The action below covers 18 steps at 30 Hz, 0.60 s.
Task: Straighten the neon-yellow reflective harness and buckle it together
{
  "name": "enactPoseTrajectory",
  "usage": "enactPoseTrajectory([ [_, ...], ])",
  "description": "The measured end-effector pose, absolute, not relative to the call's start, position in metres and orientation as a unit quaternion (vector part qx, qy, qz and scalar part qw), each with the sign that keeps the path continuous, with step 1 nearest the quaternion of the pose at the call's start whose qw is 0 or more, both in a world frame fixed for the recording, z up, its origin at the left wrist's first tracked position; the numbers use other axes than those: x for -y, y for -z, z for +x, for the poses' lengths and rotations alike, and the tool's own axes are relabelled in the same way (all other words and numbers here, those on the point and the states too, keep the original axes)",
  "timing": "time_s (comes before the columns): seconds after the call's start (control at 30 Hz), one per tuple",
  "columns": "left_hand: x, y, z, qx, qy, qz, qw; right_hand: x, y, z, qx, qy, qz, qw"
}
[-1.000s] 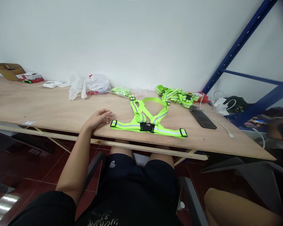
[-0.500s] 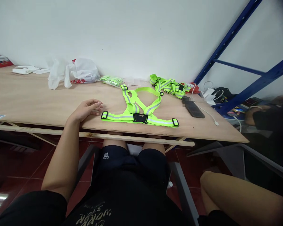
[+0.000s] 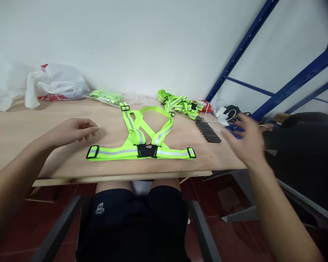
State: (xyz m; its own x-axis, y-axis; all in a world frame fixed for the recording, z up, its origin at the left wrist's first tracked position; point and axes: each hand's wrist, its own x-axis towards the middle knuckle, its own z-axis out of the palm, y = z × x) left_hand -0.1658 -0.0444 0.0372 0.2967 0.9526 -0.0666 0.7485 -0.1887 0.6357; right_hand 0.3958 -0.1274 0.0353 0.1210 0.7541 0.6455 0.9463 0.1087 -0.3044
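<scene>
A neon-yellow reflective vest (image 3: 120, 152) made of straps lies spread out on the table in front of me, its black buckle panel at the front centre. My left hand (image 3: 73, 131) hovers to its left, fingers loosely bent and apart, with nothing in it. Out to the right, my right hand (image 3: 244, 141) is raised, slightly blurred, with its fingers spread and holding nothing. The nearest thing to that hand is a dark phone (image 3: 210, 132) lying on the table. Neither hand touches the vest.
Behind the vest lie a bundle of similar straps (image 3: 179, 103) and a clear packet of folded straps (image 3: 106, 96). A white plastic bag (image 3: 62, 82) stands at the back left. White cables run near the phone. A blue metal rack (image 3: 235, 51) rises at the right, with a person in dark clothing beside it.
My right hand has come up from beside my lap to above the table's right side. My left hand has lifted off the table. The view has shifted right and closer; the vest lies unmoved.
</scene>
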Motion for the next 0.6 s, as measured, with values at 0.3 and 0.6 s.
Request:
enactPoseTrajectory([
  [0.3,-0.034,-0.052,-0.045,-0.384,-0.202,0.896,0.097,0.054,0.032,0.433,0.595,0.02,-0.78,0.194],
  [0.6,-0.069,-0.007,0.055,-0.098,-0.133,0.98,0.109,0.078,0.025,0.391,0.624,0.025,-0.758,0.19],
])
